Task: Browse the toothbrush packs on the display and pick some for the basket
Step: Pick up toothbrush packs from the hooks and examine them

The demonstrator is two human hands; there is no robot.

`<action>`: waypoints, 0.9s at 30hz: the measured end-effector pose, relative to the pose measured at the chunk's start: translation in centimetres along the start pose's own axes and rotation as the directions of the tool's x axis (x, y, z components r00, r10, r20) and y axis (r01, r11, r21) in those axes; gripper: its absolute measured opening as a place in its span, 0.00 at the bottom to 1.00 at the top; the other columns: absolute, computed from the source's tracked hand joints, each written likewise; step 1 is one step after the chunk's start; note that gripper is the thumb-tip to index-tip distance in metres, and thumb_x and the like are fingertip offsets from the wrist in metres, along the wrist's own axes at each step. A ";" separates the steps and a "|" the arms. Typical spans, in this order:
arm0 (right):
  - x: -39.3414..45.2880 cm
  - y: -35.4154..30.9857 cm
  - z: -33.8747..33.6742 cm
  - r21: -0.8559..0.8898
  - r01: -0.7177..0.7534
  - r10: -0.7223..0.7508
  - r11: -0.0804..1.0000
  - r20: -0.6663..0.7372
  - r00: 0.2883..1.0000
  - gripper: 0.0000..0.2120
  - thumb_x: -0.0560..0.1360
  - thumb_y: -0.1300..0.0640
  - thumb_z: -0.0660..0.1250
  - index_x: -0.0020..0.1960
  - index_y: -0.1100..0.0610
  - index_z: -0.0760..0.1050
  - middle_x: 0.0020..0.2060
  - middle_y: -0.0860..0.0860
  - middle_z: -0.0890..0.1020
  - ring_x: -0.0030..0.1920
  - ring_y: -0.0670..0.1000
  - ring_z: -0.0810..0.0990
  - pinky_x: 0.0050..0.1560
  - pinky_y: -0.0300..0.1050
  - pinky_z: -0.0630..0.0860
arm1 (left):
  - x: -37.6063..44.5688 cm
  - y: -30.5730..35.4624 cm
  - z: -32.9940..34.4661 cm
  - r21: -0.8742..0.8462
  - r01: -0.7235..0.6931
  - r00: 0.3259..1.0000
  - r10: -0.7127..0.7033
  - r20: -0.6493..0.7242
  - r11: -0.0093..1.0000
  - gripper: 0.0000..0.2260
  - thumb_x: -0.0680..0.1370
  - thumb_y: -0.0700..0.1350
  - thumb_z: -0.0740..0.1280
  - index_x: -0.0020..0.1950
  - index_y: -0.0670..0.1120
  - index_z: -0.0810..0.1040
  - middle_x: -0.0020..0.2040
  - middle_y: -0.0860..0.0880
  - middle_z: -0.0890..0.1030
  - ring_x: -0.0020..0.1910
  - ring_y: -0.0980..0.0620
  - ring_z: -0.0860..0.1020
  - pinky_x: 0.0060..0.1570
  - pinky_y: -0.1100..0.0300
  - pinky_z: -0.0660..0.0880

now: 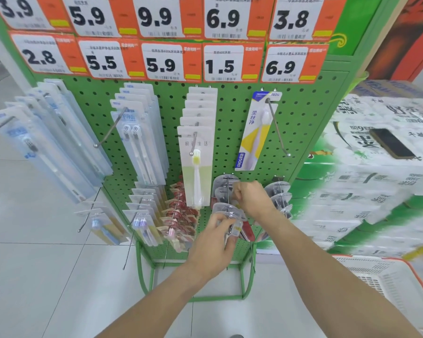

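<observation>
Your left hand (214, 242) grips a clear pack (227, 212) low on the pegboard (232, 113); your right hand (250, 196) pinches its hook (227, 189); basket (386, 284) looks empty.

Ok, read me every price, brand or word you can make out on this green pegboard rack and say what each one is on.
"3.9", "5.9", "9.9", "6.9", "3.8": top row of white-and-orange price cards.
"2.8", "5.5", "5.9", "1.5", "6.9": lower row of price cards.
"FROG": blue-and-yellow toothbrush pack, at its top corner and lower edge.
Small print, barcodes on the cards, other pack labels, and the white tissue bales' print: too blurred to read.
</observation>
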State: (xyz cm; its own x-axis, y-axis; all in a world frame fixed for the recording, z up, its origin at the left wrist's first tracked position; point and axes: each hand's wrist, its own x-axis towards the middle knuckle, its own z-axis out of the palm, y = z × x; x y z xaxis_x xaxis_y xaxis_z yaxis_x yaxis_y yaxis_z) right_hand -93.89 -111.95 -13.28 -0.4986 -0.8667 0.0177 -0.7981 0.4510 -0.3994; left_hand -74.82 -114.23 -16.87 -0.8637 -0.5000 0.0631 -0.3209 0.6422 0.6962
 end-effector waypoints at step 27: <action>-11.9 -2.4 -3.6 0.709 0.181 0.598 0.681 -0.682 0.421 0.19 0.77 0.67 0.70 0.36 0.53 0.64 0.40 0.44 0.84 0.49 0.44 0.84 0.44 0.38 0.78 | -1.9 3.3 -1.6 -0.150 -0.127 0.935 0.068 -0.349 0.980 0.06 0.80 0.46 0.67 0.56 0.50 0.78 0.54 0.56 0.70 0.48 0.57 0.76 0.49 0.73 0.69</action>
State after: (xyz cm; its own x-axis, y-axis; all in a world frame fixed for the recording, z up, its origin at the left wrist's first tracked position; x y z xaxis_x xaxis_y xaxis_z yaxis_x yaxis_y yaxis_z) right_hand -87.27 -101.95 -9.24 -0.9178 0.0499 0.3939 -0.3944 -0.0011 -0.9189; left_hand -73.59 -112.13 -13.53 -0.6937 -0.6264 0.3555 -0.1466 0.6061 0.7818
